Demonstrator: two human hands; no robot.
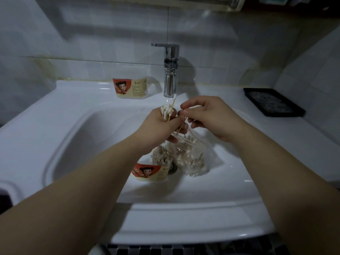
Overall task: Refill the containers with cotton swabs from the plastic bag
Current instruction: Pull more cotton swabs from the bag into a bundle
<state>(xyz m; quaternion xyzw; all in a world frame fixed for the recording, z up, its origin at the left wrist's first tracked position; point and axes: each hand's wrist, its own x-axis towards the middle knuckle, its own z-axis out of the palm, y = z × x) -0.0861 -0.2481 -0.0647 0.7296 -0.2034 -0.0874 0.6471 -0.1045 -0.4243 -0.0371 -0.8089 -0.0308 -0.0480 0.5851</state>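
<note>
My left hand [161,124] grips a bundle of cotton swabs [167,111] upright, white tips up, over the sink basin. My right hand [204,115] pinches the rim of the clear plastic bag [191,159], which hangs into the basin and holds many swabs. Below my left hand, a round container [152,172] with a cartoon label stands in the basin, packed with swabs. A second container [131,88] with the same label stands on the sink ledge at the back, left of the faucet; its contents cannot be made out.
A chrome faucet [171,70] rises just behind my hands. The white sink [77,126] fills most of the view, its drain [173,167] partly hidden behind the container. A black tray [272,102] lies on the right counter. Tiled wall behind.
</note>
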